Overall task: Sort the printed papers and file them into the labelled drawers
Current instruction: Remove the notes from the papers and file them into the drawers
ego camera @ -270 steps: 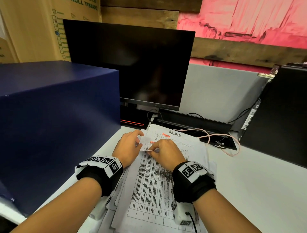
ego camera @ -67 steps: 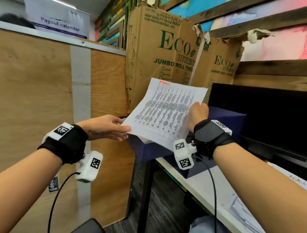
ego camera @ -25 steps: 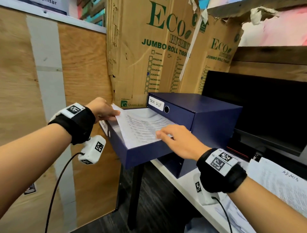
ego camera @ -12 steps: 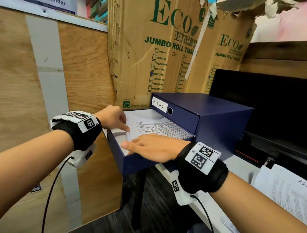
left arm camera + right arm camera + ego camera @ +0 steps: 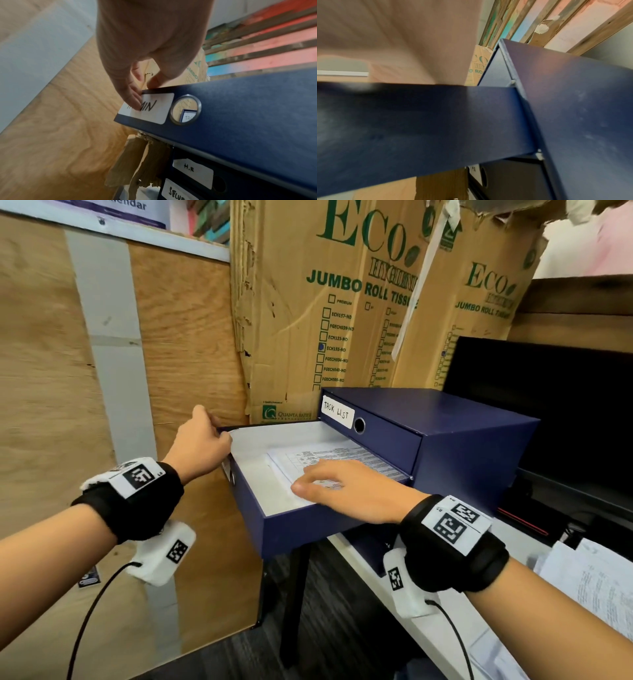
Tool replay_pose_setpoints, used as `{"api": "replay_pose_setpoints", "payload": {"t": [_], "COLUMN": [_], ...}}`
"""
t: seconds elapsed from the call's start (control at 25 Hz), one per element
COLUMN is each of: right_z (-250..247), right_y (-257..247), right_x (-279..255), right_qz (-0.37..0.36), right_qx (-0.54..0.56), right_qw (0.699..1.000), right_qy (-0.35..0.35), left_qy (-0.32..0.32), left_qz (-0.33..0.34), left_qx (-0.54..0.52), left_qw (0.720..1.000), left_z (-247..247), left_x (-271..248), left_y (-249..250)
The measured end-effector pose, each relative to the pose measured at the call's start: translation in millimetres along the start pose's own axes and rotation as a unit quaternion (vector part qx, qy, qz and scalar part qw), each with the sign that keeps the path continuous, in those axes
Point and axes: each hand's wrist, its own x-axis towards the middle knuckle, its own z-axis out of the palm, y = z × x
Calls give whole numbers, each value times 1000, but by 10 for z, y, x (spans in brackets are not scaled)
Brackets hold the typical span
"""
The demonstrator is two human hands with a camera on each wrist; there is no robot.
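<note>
A dark blue drawer cabinet [image 5: 472, 446] stands on the desk; its top drawer is labelled TASK LIST [image 5: 337, 412]. The drawer [image 5: 291, 529] below is pulled out and reads ADMIN [image 5: 152, 109] in the left wrist view. Printed papers [image 5: 329, 455] lie flat inside it. My right hand [image 5: 329, 484] rests on them, palm down with fingers straight. My left hand [image 5: 202, 440] holds the drawer's front left corner. In the left wrist view, the left hand [image 5: 145, 92] pinches the front's top edge, fingers over the label, thumb behind. The right wrist view shows mostly the drawer's side wall [image 5: 436, 121].
Two tall ECO cardboard boxes [image 5: 325, 302] lean behind the cabinet. A wooden partition [image 5: 51, 371] is close on the left, a black monitor [image 5: 548, 405] on the right. More printed sheets [image 5: 596, 583] lie on the desk at right. Lower drawers read H.R [image 5: 192, 170] and another label.
The sheet held up earlier now lies in the open drawer. My left hand has left the papers and taken the drawer's front corner. My right hand stays flat on the papers.
</note>
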Motion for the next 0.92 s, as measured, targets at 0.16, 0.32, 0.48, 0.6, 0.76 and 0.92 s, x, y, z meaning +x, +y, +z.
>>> {"api": "replay_pose_setpoints", "payload": {"t": [0.16,0.32,0.48,0.6,0.76,0.92], "right_z": [-59,-226,-425,-496,-555,-521], "right_y": [104,218,287,418,597,651], "right_x": [-102,-176,-326,-401,-488,-489], "right_qz": [-41,-74,43,137,118,102], "right_qx": [-58,-223,-359,-323,-172,-191], "right_qw": [997,959,912,919,955,952], "right_qy": [35,156,195,180,210,216], "left_qy": [22,2,-42,-121,-184,-228], "left_qz": [-103,-111,-72,-68,-78,-86], "left_qx": [-202,-296,-260,-263,-318,-334], "left_qw": [974,949,962,955,927,911], "left_z": [-25,157,509,852,1303,1638], "left_x": [-48,-76,-65,1,0,37], "left_y": [-52,6,141,289,586,768]}}
